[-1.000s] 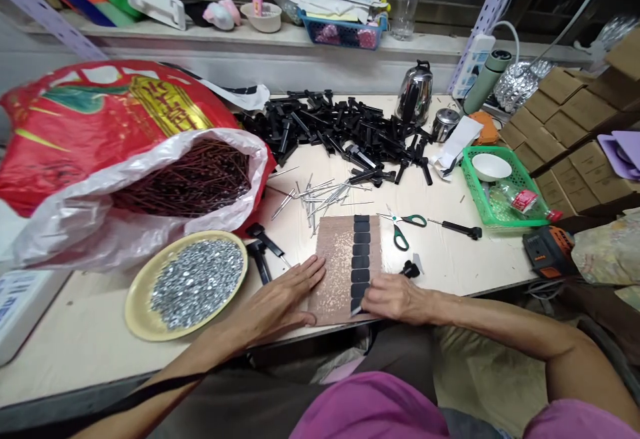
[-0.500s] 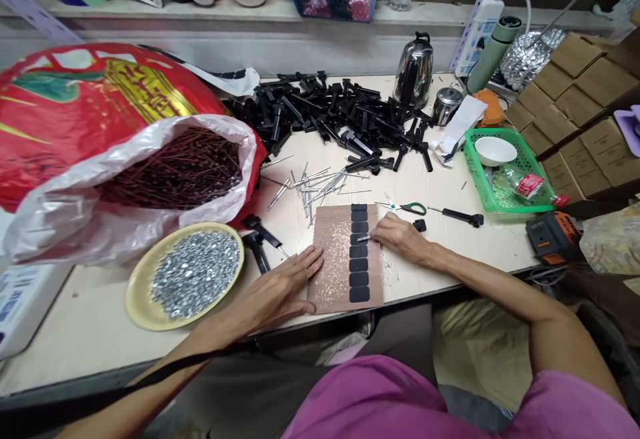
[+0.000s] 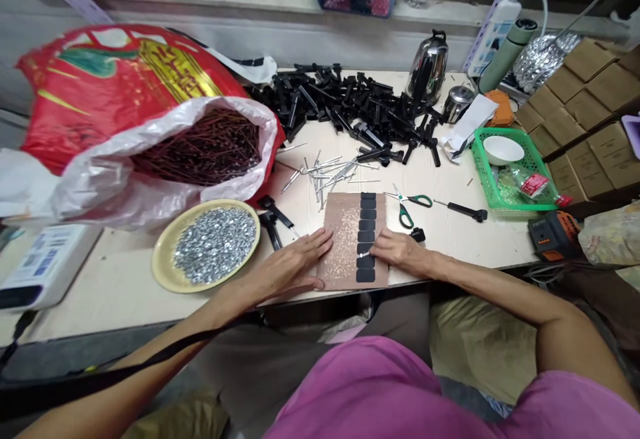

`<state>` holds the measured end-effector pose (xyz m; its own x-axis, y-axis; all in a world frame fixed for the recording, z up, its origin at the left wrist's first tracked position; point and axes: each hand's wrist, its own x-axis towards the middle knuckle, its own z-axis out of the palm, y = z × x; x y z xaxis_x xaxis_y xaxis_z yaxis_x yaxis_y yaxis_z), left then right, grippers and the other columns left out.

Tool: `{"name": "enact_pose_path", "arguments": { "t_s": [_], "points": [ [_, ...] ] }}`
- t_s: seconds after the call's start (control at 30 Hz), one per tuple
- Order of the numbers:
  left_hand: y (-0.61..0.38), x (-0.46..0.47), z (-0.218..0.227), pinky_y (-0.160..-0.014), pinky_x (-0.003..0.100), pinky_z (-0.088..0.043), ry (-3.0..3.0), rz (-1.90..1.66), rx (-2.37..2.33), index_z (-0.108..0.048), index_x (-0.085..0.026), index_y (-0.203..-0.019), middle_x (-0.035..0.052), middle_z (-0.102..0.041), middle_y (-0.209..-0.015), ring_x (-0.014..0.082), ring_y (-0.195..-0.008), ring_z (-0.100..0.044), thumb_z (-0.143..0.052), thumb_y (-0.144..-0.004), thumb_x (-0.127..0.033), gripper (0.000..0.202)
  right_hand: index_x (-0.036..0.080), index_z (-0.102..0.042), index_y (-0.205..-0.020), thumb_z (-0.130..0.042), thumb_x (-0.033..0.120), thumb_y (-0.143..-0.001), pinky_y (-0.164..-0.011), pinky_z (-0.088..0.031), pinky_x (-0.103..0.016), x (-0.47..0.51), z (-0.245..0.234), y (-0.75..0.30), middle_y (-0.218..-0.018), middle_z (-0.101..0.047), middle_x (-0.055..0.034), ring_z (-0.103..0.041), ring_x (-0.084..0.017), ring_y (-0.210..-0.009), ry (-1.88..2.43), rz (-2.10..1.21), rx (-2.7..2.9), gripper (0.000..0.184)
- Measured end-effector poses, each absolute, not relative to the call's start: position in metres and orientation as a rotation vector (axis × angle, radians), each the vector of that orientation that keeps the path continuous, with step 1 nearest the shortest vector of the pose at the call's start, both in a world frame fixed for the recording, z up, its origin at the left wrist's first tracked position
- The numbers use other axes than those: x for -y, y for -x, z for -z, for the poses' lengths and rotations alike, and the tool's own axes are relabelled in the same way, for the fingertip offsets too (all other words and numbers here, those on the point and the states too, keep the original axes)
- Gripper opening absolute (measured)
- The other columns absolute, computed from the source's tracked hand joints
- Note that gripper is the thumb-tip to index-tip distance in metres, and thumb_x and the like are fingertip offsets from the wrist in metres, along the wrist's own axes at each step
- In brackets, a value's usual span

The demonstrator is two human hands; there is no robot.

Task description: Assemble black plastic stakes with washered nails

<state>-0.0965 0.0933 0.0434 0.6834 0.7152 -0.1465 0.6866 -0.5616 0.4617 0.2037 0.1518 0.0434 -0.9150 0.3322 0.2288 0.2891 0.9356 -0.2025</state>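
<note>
A brown cardboard-like sheet (image 3: pixel 343 269) lies at the table's front edge, speckled with pale marks. Along its right side runs a column of black rounded patches (image 3: pixel 366 275). My left hand (image 3: pixel 297 262) rests flat on the sheet's left edge, fingers stretched out. My right hand (image 3: pixel 397 252) pinches a small silvery metal piece (image 3: pixel 364 254), whose tip lies over one of the lower patches; its exact kind is too small to make out. Green-handled scissors (image 3: pixel 407 205) lie open just beyond my right hand, and a small black part (image 3: pixel 417 234) sits beside it.
To the left are a yellow plate (image 3: pixel 159 269) of small metal pieces and a red sack (image 3: pixel 110 85) of dark thin rods. Black plastic parts (image 3: pixel 345 105) and silvery rods (image 3: pixel 330 173) lie farther back. A green basket (image 3: pixel 483 172) and a drill-like tool (image 3: pixel 555 237) stand right.
My right hand has moved down the column of patches toward the near edge, with the metal piece still pinched. My left hand stays on the sheet. The view has shifted slightly.
</note>
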Motion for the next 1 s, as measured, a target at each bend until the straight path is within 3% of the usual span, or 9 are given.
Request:
{"name": "enact_pose_path", "arguments": {
  "t_s": [0.07, 0.23, 0.33, 0.43, 0.57, 0.7, 0.8, 1.0],
  "points": [
    [0.097, -0.094, -0.045, -0.114, 0.043, -0.028, -2.394, -0.08, -1.084, -0.03, -0.019, -0.146, 0.0136, -0.03, -0.153, 0.027, -0.142, -0.025, -0.05, -0.084, -0.062, 0.078, 0.014, -0.064, -0.089, -0.023, 0.017, -0.101, -0.066, -0.043, -0.028, -0.145, -0.044, -0.206, -0.076, -0.056, -0.0056, -0.047, -0.017, -0.077, 0.386, -0.269, 2.848, 0.043],
    [0.096, -0.095, -0.047, -0.114, 0.043, -0.027, -2.403, -0.068, -1.073, -0.031, -0.014, -0.145, 0.0161, -0.03, -0.152, 0.0277, -0.142, -0.024, -0.047, -0.084, -0.063, 0.08, 0.014, -0.065, -0.088, -0.028, 0.023, -0.101, -0.064, -0.043, -0.03, -0.163, -0.047, -0.205, -0.079, -0.057, -0.0074, -0.046, -0.018, -0.076, 0.897, -0.254, 2.645, 0.04],
    [0.095, -0.097, -0.047, -0.115, 0.042, -0.025, -2.407, -0.059, -1.068, -0.035, -0.015, -0.144, 0.0155, -0.03, -0.152, 0.0282, -0.142, -0.024, -0.049, -0.082, -0.064, 0.08, 0.015, -0.065, -0.084, -0.026, 0.021, -0.101, -0.063, -0.042, -0.029, -0.154, -0.048, -0.204, -0.073, -0.056, -0.0064, -0.046, -0.018, -0.074, 0.775, -0.287, 2.728, 0.043],
    [0.094, -0.099, -0.046, -0.116, 0.042, -0.024, -2.407, -0.051, -1.054, -0.037, -0.013, -0.142, 0.0163, -0.03, -0.152, 0.0288, -0.142, -0.023, -0.05, -0.081, -0.066, 0.082, 0.014, -0.065, -0.085, -0.03, 0.023, -0.101, -0.065, -0.044, -0.028, -0.13, -0.05, -0.206, -0.075, -0.057, -0.0069, -0.049, -0.018, -0.077, 0.599, -0.421, 2.763, 0.04],
    [0.094, -0.1, -0.044, -0.116, 0.041, -0.023, -2.412, -0.075, -1.049, -0.037, -0.016, -0.142, 0.0144, -0.03, -0.153, 0.0278, -0.142, -0.024, -0.051, -0.081, -0.064, 0.079, 0.014, -0.066, -0.092, -0.04, 0.027, -0.099, -0.071, -0.047, -0.029, -0.114, -0.054, -0.21, -0.084, -0.061, -0.008, -0.055, -0.017, -0.08, 0.805, -0.641, 2.556, 0.029],
    [0.095, -0.101, -0.042, -0.116, 0.04, -0.023, -2.414, -0.078, -1.037, -0.039, -0.013, -0.141, 0.0172, -0.031, -0.152, 0.0281, -0.142, -0.025, -0.053, -0.08, -0.064, 0.08, 0.016, -0.069, -0.088, -0.049, 0.027, -0.094, -0.072, -0.048, -0.029, -0.106, -0.066, -0.206, -0.083, -0.064, -0.0064, -0.059, -0.016, -0.079, 0.974, -0.871, 2.363, 0.023],
    [0.096, -0.101, -0.043, -0.116, 0.04, -0.023, -2.399, -0.084, -1.046, -0.039, -0.014, -0.141, 0.0165, -0.03, -0.152, 0.0279, -0.142, -0.024, -0.055, -0.08, -0.063, 0.08, 0.016, -0.069, -0.08, -0.058, 0.027, -0.088, -0.07, -0.047, -0.026, -0.082, -0.078, -0.201, -0.081, -0.065, -0.0038, -0.06, -0.014, -0.075, 1.102, -1.207, 2.131, 0.018],
    [0.086, -0.099, -0.054, -0.115, 0.042, -0.025, -2.405, -0.076, -1.068, -0.039, -0.011, -0.14, 0.0193, -0.029, -0.152, 0.0297, -0.142, -0.024, -0.063, -0.078, -0.055, 0.08, 0.013, -0.061, -0.076, -0.073, 0.034, -0.075, -0.047, -0.042, -0.018, -0.019, -0.046, -0.172, -0.062, -0.058, 0.0024, -0.049, -0.006, -0.047, 1.45, -2.508, 1.025, 0.024]
  ]
}}
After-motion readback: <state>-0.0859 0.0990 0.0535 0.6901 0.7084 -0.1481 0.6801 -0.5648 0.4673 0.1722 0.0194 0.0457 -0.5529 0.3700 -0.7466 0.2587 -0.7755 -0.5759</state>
